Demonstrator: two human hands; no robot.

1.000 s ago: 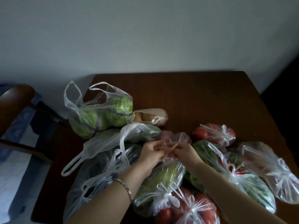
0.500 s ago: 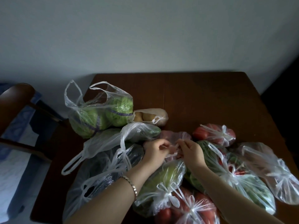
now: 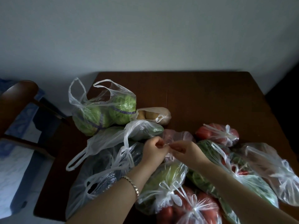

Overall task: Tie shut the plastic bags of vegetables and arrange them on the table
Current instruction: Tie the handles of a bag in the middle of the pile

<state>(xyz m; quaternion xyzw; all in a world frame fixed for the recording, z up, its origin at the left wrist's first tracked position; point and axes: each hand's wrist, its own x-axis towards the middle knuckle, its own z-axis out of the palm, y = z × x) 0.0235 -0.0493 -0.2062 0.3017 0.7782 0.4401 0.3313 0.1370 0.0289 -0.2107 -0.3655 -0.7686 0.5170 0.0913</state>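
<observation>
Your left hand (image 3: pixel 152 152) and right hand (image 3: pixel 186 151) each pinch a handle strip of the pink bag (image 3: pixel 179 137), which lies right of and nearer than the cabbage bag (image 3: pixel 113 113). Draw both strips apart evenly until the knot seats snug. The cabbage bag stands untied.
</observation>
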